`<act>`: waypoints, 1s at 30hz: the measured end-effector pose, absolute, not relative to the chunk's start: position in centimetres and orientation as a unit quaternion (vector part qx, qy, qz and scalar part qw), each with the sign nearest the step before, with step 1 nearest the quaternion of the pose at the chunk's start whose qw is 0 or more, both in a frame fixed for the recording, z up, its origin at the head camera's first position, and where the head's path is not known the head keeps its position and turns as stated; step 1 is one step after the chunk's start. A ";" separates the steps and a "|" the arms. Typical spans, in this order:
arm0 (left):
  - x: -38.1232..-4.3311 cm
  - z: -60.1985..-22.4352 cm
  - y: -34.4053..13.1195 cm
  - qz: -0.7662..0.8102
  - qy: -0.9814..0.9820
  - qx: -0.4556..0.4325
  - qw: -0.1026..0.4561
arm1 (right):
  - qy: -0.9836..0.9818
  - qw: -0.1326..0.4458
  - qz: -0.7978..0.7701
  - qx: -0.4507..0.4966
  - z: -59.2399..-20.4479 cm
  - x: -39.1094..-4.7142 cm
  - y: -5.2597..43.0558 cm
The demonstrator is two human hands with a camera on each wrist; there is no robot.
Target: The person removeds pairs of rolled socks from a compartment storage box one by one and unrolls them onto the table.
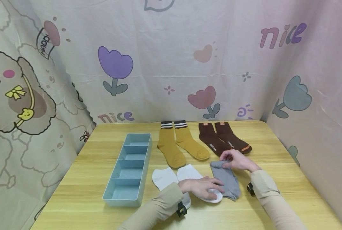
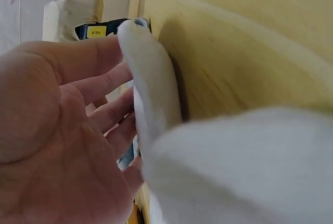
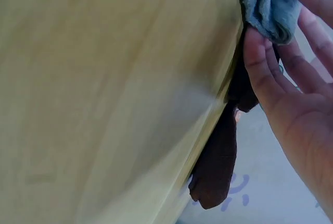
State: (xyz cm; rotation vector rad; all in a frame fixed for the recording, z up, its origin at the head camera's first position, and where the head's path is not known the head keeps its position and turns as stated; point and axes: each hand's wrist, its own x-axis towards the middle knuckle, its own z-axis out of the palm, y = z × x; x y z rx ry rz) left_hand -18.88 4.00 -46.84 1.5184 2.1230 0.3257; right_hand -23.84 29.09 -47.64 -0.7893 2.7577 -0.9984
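A grey sock (image 1: pixel 226 182) lies with its far end folded over, and my right hand (image 1: pixel 236 160) pinches that fold between thumb and fingers. In the right wrist view the folded fabric (image 3: pixel 270 8) shows in layers between them. My left hand (image 1: pixel 201 187) rests over the toe of a white sock (image 1: pixel 188 172), its fingers spread and reaching to the grey sock's left edge. A second white sock (image 1: pixel 163 179) lies to its left, partly covered by my left sleeve. The left wrist view shows white fabric (image 2: pixel 151 73) close beside the fingers.
A blue-grey tray (image 1: pixel 127 189) with several compartments stands on the left of the wooden table (image 1: pixel 81 179). Two yellow socks (image 1: pixel 168 145) with striped cuffs lie at the back middle. Two dark brown socks (image 1: pixel 214 140) lie just beyond my right hand. A printed curtain hangs around the table.
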 end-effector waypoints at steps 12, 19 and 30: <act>-18.8 -46.9 3.9 0.120 0.782 0.556 0.256 | 0.901 0.024 -0.343 -0.264 -48.1 -24.3 28.8; -18.8 -47.0 3.9 0.119 0.781 0.557 0.256 | 0.913 0.037 -0.319 -0.250 -48.1 -24.5 28.9; -18.8 -46.8 3.9 0.118 0.782 0.556 0.256 | 0.935 0.000 -0.294 -0.197 -47.6 -24.9 28.7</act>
